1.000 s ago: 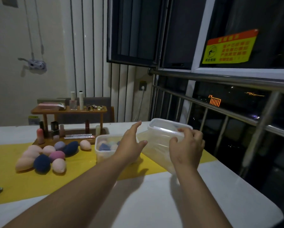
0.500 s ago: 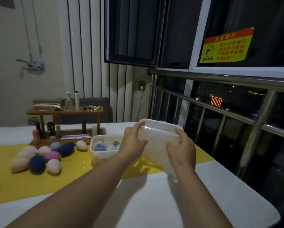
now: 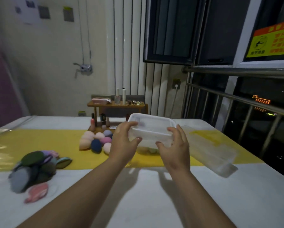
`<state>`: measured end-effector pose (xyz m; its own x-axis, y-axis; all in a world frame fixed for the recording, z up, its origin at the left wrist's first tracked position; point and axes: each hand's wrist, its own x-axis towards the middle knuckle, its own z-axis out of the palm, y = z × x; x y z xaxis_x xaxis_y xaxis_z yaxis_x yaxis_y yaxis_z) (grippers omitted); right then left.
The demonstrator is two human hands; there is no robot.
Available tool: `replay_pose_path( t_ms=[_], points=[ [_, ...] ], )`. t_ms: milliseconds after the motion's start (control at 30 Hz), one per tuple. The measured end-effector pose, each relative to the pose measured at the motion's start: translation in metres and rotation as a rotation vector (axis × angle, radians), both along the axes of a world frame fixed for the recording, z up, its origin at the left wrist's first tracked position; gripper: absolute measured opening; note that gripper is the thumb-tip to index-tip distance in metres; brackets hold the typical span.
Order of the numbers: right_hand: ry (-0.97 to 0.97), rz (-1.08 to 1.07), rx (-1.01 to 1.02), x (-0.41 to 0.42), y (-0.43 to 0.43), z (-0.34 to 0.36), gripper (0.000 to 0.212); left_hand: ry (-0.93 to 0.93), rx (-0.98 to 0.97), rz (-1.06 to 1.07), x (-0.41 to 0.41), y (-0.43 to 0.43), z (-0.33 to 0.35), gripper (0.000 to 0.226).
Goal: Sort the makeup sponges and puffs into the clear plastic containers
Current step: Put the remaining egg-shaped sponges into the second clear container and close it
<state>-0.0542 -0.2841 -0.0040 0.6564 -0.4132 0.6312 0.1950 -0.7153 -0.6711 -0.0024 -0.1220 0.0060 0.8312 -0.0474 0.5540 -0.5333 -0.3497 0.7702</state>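
Note:
Both hands hold a clear plastic lid [image 3: 152, 127] by its ends, just above the table. My left hand [image 3: 123, 143] grips its left end and my right hand [image 3: 175, 146] its right end. Under the lid stands a clear container whose sponges [image 3: 152, 150] show faintly below. A second clear container [image 3: 211, 151] lies tilted on the table to the right of my right hand. Egg-shaped sponges [image 3: 96, 140] in pink, peach and navy sit heaped left of my left hand. Flat round puffs [image 3: 33, 168] are piled at the near left.
A yellow runner [image 3: 39, 142] crosses the white table [image 3: 154, 195]. A small wooden shelf [image 3: 115, 105] with bottles and lipsticks stands behind the sponges. Metal window railing [image 3: 236, 97] runs along the right side, close to the table's right edge.
The clear container I held tilted now lies on the table at the right. Both hands have moved left and hold the lid over the sponge container. My view has swung left, showing the puffs.

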Motion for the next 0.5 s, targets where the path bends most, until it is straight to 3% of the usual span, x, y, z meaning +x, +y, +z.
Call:
replay_pose_path(
  t_ms=[267, 400, 500],
  points=[
    [-0.107, 0.140, -0.279, 0.001, 0.042, -0.017, 0.050, -0.099, 0.100, 0.099, -0.016, 0.075, -0.017, 0.049],
    [-0.202, 0.170, -0.559, 0.003, 0.043, -0.028, 0.045, -0.165, 0.321, 0.168, -0.022, 0.102, -0.030, 0.043],
    [-0.295, 0.183, -0.710, 0.002, 0.038, -0.033, 0.043, -0.360, 0.520, 0.230, -0.023, 0.115, -0.040, 0.043]
  ],
)
